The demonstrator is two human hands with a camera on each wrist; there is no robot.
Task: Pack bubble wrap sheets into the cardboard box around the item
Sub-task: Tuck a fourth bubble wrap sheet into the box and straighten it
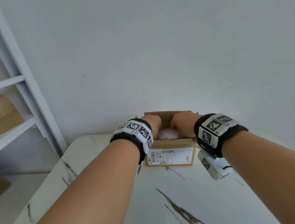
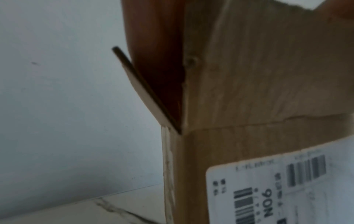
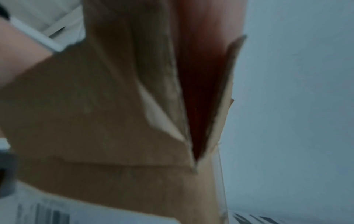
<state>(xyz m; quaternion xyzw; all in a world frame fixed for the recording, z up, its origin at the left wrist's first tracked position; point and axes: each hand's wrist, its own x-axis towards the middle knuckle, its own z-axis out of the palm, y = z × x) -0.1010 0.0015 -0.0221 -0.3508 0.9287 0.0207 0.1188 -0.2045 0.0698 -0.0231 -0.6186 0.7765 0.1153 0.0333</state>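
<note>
Both forearms outstretched, left hand (image 1: 152, 124) and right hand (image 1: 183, 122) inside cardboard box (image 1: 169, 154), grip hidden.

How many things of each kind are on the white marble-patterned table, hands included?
Brown cardboard box with white shipping label: 1
White bubble wrap bundle inside it: 1
Hands reaching into the box, left hand and right hand: 2
Total: 4

The fingers of the left hand (image 1: 152, 124) and right hand (image 1: 183, 123) are hidden inside the cardboard box (image 1: 170, 145), whose label (image 2: 287, 189) is blurred and cut off.
</note>
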